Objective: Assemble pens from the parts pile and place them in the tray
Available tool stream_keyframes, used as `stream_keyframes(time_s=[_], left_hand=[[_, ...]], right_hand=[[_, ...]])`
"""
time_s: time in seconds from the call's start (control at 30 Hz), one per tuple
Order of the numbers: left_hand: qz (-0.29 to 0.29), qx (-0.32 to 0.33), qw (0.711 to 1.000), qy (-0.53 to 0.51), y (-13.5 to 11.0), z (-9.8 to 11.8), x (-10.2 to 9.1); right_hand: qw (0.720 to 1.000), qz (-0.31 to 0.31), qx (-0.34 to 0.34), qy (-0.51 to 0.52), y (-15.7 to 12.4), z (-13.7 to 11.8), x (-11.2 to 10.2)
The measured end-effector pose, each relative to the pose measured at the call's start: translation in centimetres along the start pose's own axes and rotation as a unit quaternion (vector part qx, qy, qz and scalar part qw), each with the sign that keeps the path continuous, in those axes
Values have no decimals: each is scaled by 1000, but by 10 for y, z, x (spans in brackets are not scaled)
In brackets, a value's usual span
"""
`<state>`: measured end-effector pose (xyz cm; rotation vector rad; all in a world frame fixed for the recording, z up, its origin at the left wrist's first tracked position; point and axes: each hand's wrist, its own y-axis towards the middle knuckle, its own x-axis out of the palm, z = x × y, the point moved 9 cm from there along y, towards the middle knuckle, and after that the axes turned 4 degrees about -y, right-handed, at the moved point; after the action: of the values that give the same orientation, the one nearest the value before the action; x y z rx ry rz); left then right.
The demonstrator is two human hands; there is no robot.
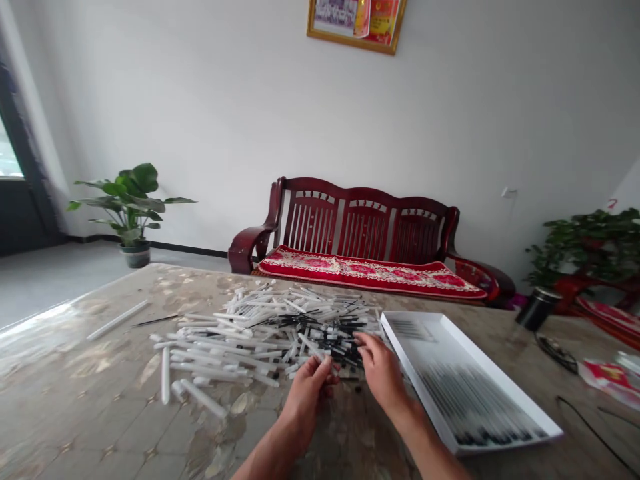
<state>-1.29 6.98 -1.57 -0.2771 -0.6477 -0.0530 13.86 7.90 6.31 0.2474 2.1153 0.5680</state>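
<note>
My left hand (311,385) is closed in a pinch on a white pen barrel (311,345), which points up and away over the near edge of the pile. To its right, my right hand (383,373) reaches toward small black pen parts (345,328), its thumb and forefinger apart; nothing shows between them. The heap of white pen barrels (215,350) spreads leftward and behind both hands. A shallow white box (493,365) beside my right forearm holds a row of translucent, dark-tipped pens (465,400), blurred in part.
On the patterned table (125,413), a single white tube (117,320) and a thin dark rod (155,320) lie at left. A black cup (539,308), a cable (555,353) and a red-and-white packet (610,381) are at right. A wooden bench (370,223) stands behind.
</note>
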Motion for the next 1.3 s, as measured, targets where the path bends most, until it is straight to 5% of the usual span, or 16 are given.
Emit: stream_keyframes(time_s=[0.07,0.17,0.53,0.73,0.83,0.9,1.03,1.3], left_hand=[[19,0,1000,-14,1,2,-4],[50,6,998,-34,4,-1,-10],[108,-10,986,-125,1,-1,-16],[127,-10,980,-154,1,3,-18],[127,-6,976,-175,3,3,-20],[129,-5,974,-188,4,3,-22],[133,-4,970,-204,4,6,-22],[124,-5,968,-217,4,9,-20]], right_hand=[[997,-7,59,-41,5,21,-2],[991,-54,61,-104,13,26,5],[956,-65,-159,-236,46,-50,49],[970,6,-178,-164,30,-56,21],[989,78,-123,-7,10,-40,-12],[987,102,-26,125,-2,-17,-26],[926,122,163,318,-25,24,-23],[889,115,222,383,-35,36,-5]])
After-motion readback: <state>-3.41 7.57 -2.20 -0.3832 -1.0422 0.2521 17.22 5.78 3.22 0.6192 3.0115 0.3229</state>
